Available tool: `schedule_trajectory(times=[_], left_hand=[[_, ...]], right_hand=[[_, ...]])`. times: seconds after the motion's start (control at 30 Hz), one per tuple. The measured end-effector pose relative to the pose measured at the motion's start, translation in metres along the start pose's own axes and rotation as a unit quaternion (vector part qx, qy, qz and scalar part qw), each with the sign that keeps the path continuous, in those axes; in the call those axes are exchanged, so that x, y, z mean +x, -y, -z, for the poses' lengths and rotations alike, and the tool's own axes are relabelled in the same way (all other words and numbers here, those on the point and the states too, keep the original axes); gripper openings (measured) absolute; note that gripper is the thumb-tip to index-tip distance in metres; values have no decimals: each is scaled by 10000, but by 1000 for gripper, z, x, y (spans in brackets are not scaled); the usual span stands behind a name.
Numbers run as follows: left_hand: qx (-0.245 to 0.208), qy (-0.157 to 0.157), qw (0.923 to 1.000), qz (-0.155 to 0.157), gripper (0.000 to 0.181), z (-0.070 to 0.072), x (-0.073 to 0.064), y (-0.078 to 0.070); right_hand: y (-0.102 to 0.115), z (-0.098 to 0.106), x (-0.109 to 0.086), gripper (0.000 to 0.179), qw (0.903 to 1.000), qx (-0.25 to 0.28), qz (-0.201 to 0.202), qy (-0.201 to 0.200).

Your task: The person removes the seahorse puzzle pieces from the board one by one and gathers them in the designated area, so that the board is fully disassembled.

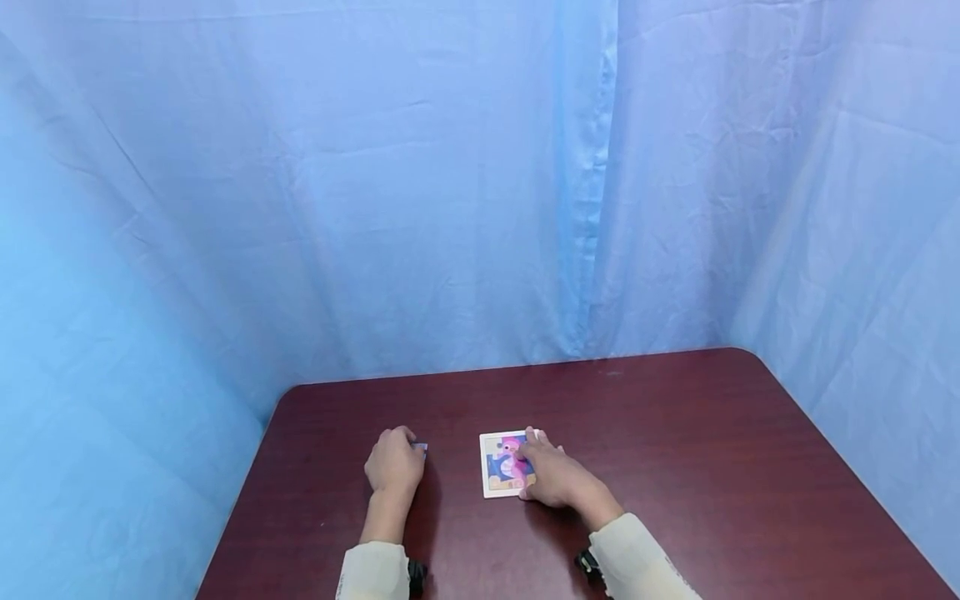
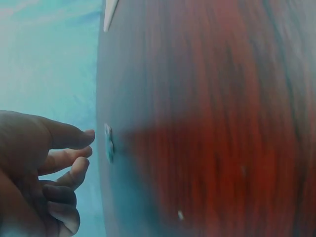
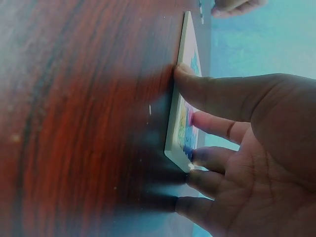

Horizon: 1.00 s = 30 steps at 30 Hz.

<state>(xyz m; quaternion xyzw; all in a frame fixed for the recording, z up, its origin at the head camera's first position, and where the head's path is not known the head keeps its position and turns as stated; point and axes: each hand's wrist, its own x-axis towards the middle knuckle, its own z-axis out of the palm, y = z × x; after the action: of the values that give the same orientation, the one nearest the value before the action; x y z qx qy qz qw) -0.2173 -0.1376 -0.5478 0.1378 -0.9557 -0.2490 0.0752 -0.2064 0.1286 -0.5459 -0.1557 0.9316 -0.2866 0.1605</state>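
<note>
A square jigsaw puzzle board [image 1: 492,485] with a pale rim and a pink animal picture lies on the table. My right hand [image 1: 553,475] spans its right side and holds it. The thumb [image 3: 190,81] rests at the near rim, while other fingers touch the picture and the far right corner. To the left, my left hand [image 1: 395,460] hovers beside a small blue puzzle piece [image 1: 422,447], which it partly covers in the head view. The left wrist view shows that piece [image 2: 109,143] flat on the table, a small gap from the loosely bent fingertips.
The dark red wooden table [image 1: 675,433] has rounded far corners. Behind and around it hang light blue curtains [image 1: 450,183]. A black strap [image 1: 417,577] sits at the left wrist, under a cream sleeve [image 1: 372,571].
</note>
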Motion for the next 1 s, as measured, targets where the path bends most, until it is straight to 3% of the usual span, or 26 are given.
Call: schedule_trajectory(times=[0.3, 0.5, 0.7, 1.0], left_hand=[[-326, 69, 9973, -659, 12, -11, -15, -40], [-599, 511, 9926, -921, 13, -28, -22, -62], [-402, 726, 9898, -1158, 16, -46, -27, -73], [-132, 489, 9910, -1242, 6, -53, -33, -86]], right_hand=[[0, 1, 0, 33, 10000, 37, 12, -61], [-1, 0, 0, 33, 9999, 77, 103, -58], [-3, -2, 0, 30, 9998, 99, 180, -68], [-4, 0, -3, 29, 9992, 238, 299, -122]])
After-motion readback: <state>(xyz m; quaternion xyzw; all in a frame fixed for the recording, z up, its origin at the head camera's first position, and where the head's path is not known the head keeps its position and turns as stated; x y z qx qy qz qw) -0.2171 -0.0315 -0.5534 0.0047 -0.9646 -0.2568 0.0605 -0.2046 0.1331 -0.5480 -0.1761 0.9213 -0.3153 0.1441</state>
